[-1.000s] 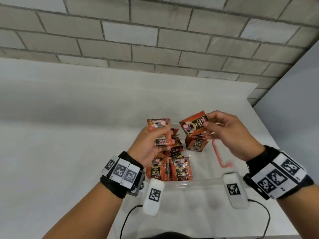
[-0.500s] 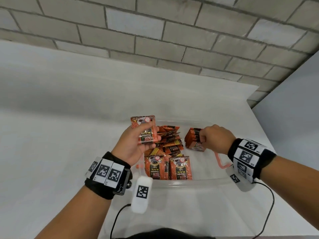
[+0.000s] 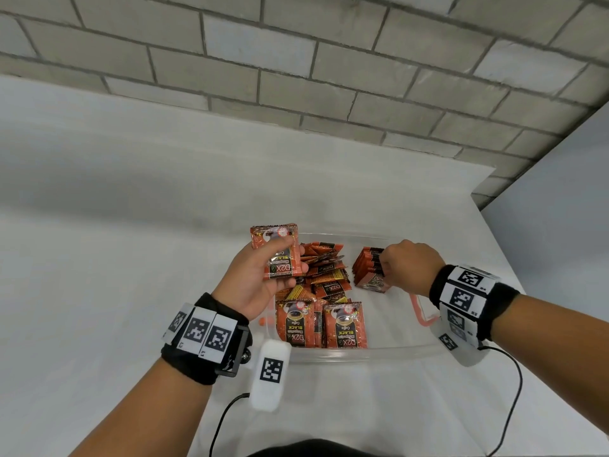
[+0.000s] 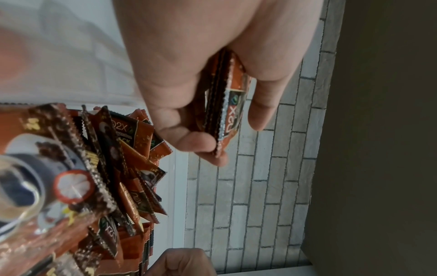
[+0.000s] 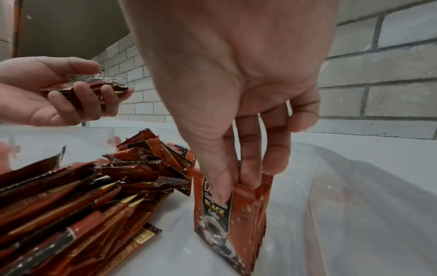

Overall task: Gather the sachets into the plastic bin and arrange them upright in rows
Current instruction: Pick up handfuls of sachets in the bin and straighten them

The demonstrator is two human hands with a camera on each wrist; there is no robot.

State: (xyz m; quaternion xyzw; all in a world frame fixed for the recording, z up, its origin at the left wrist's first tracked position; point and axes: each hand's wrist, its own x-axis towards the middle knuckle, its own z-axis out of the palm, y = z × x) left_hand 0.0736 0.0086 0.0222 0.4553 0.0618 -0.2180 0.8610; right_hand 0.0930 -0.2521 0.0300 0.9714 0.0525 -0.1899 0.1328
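At centre frame, the right hand (image 3: 410,265) pinches an upright stack of orange coffee sachets (image 3: 370,272) inside the clear plastic bin (image 3: 395,349). Left of it, the left hand (image 3: 253,278) grips several more orange sachets (image 3: 278,253) above the loose pile (image 3: 324,275).

Sachets: orange-and-black coffee packets. Small stack (image 3: 276,255) held above the clear plastic bin (image 3: 389,349); loose heap (image 3: 326,268) at bin centre; upright bundle (image 5: 232,214) on the right; two, perhaps more, standing at the near wall (image 3: 321,324).

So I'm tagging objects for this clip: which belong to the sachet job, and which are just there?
Job:
- left hand, its sachets
- right hand, upright stack
- loose pile
- plastic bin

Just there:
- wrist bands
- cables
- brick wall
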